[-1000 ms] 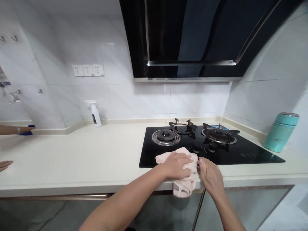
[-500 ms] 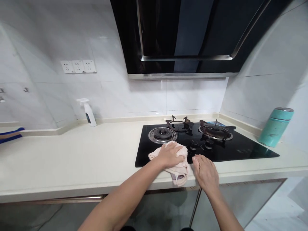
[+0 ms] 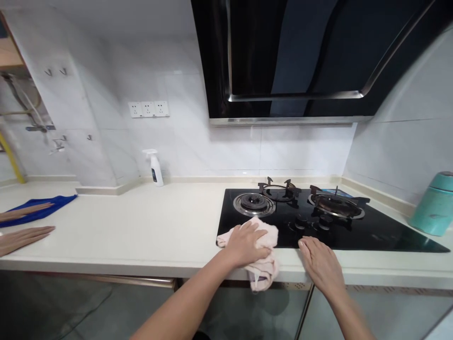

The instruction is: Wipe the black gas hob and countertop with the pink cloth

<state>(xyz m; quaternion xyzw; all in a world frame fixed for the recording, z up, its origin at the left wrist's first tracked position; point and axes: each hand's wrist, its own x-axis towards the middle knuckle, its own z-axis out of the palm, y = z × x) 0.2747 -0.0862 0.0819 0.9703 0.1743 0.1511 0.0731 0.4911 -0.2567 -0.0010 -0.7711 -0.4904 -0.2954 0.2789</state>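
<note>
My left hand (image 3: pixel 246 243) presses down on a pale pink cloth (image 3: pixel 266 235), its fingers partly spread. The cloth lies over the front-left edge of the black glass gas hob (image 3: pixel 283 241), and one folded end hangs past the front of the counter. Just in front of it is the left burner (image 3: pixel 254 204), which has no pan support on it. My right hand (image 3: pixel 322 262) rests at the counter's front edge by the hob, fingers extended and close together, holding nothing. Two control knobs (image 3: pixel 324 222) stand beyond it.
Another person's hands (image 3: pixel 26 240) are at the far left, one on a blue cloth (image 3: pixel 53 204). A white spray bottle (image 3: pixel 155 171) stands by the wall. A removed pan support (image 3: pixel 279 191) sits at the back. A turquoise flask (image 3: pixel 433 208) is at right; a range hood (image 3: pixel 290 106) overhangs.
The view has turned left, bringing the other person's hands into sight. My left hand and the pink cloth have slid a little left and towards me. My right hand has stayed about in place.
</note>
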